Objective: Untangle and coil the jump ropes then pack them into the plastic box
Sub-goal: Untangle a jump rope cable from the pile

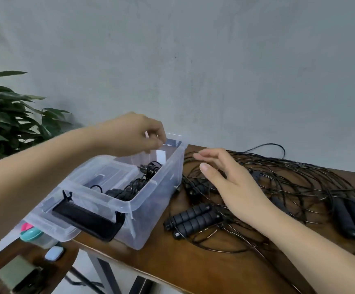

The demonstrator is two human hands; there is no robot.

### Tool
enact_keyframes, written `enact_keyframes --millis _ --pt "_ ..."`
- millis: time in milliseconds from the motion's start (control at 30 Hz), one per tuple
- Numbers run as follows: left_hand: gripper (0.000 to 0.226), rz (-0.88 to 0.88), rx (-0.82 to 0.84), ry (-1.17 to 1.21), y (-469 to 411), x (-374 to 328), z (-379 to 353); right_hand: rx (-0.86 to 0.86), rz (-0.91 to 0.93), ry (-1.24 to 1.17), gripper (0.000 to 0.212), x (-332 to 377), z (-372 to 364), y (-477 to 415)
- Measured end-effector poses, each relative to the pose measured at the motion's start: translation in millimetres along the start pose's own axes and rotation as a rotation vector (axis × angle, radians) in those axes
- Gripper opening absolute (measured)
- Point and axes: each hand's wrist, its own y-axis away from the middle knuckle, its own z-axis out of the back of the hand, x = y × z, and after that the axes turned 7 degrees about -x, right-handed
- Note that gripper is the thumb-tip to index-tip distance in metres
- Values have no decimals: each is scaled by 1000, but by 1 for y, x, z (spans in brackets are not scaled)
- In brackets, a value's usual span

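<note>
Clear plastic box (151, 211) at left end of wooden counter (193, 270), open, with coiled black ropes (134, 185) inside. Left hand (130, 134) above box's far end, fingers curled; grip on anything not discernible. Right hand (227, 181) spread, fingers relaxed, over tangled jump ropes (295, 177) and ridged handles (193, 219) beside box.

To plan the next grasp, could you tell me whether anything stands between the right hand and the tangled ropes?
Nothing visible does: the right hand hovers open directly above the tangled black jump ropes on the brown wooden table.
</note>
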Motion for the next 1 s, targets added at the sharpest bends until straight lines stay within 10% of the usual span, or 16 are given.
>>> enact_keyframes --millis 1000 --pt "8 -113 -109 643 56 -239 -305 -360 -318 1038 46 -161 193 261"
